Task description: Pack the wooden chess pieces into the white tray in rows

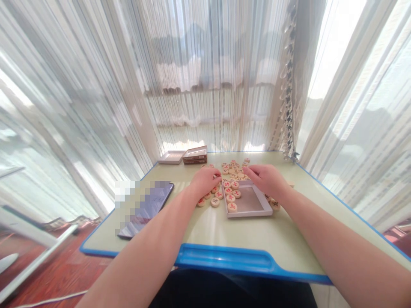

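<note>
My left hand (pixel 207 179) reaches over Chinese chess pieces left of a shallow open box tray (pixel 250 211). Its fingers are curled in at the tray's far left corner; what they hold, if anything, is hidden. Inside the tray, round wooden pieces with red characters, such as a chess piece (pixel 232 207), line the left side. Past the tray's far right corner, my right hand (pixel 266 176) has its fingers drawn together beside a heap of loose pieces (pixel 233 169); their grip is too small to make out. A black-marked piece (pixel 215 202) lies left of the tray.
The light green table (pixel 205 233) has a blue rim and a blue front trough (pixel 224 255). A phone or tablet (pixel 157 203) lies at left. A box lid (pixel 171 157) and stacked brown boxes (pixel 195 155) stand at the back left. Sheer curtains (pixel 208 77) hang behind.
</note>
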